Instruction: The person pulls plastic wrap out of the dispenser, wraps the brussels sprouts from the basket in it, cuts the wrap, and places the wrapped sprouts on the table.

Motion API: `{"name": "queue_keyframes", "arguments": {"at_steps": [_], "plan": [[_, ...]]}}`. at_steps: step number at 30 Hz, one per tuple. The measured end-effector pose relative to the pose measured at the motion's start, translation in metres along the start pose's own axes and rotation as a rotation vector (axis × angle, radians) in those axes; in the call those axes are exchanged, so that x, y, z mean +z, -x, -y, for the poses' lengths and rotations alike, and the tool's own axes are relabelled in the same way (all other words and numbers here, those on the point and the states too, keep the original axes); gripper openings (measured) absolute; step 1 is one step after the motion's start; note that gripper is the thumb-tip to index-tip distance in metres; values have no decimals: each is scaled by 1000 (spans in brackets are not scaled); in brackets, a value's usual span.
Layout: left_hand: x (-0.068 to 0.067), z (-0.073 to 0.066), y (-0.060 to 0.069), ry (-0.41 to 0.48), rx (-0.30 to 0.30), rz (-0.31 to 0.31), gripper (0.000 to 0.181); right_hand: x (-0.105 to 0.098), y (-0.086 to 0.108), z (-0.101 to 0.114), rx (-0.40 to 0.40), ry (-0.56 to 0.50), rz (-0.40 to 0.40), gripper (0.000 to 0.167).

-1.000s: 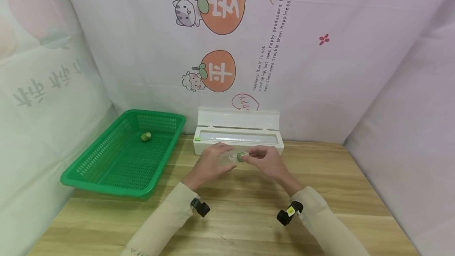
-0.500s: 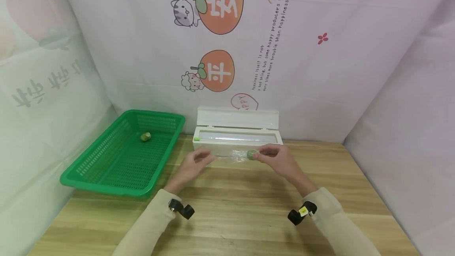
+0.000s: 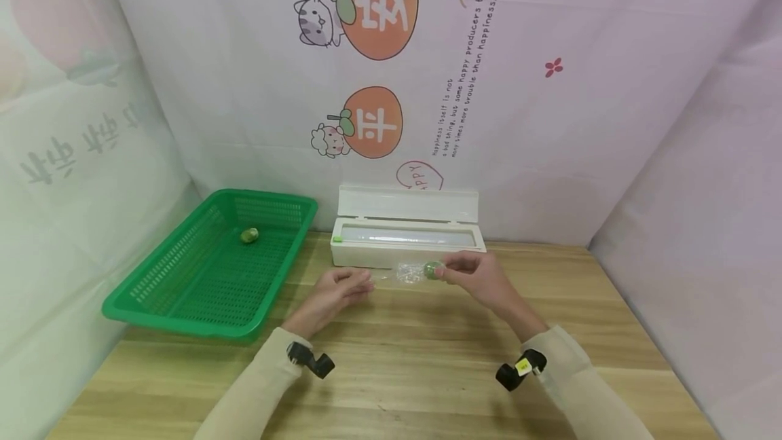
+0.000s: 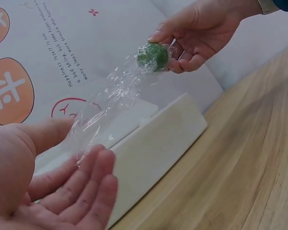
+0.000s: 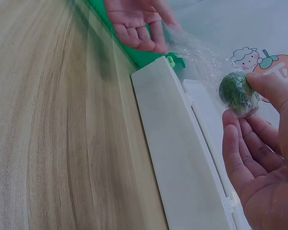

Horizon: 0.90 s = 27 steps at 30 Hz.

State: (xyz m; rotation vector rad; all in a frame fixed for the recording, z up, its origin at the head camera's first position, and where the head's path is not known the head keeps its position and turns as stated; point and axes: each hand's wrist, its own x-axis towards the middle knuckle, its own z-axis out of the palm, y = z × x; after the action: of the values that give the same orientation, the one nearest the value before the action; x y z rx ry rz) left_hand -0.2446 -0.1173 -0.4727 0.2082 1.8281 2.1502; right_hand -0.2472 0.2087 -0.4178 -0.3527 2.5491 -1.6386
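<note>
In the head view my right hand (image 3: pixel 485 284) pinches a small round green fruit or vegetable (image 5: pixel 234 92) between thumb and fingers. Clear cling film (image 4: pixel 120 88) is wrapped around it. A crinkled tail of film stretches from it across to my left hand (image 3: pixel 330 297), whose thumb and fingers hold the far end. Both hands are raised in front of the long white cling film box (image 3: pixel 391 254), which has its lid (image 3: pixel 408 204) up. Inside the green basket (image 3: pixel 214 277) on the left lies a small yellowish-green round piece (image 3: pixel 249 235).
The wooden table (image 3: pixel 391 372) carries the basket and the box. The box stands near the printed back cloth (image 3: pixel 519 121), and cloth walls rise on both sides. A small light-green tab (image 3: pixel 337 240) sits at the box's left end.
The hands have moved apart, left hand leftward and right hand rightward, drawing the film out between them. Over the last half second they have dropped slightly. Basket and box stay put.
</note>
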Motion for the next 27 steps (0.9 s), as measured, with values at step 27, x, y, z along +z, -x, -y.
{"name": "queue_keyframes", "arguments": {"at_steps": [27], "plan": [[-5,18,-34,126,53,33,10,6,-1,14,-81,-168,119,32]]}}
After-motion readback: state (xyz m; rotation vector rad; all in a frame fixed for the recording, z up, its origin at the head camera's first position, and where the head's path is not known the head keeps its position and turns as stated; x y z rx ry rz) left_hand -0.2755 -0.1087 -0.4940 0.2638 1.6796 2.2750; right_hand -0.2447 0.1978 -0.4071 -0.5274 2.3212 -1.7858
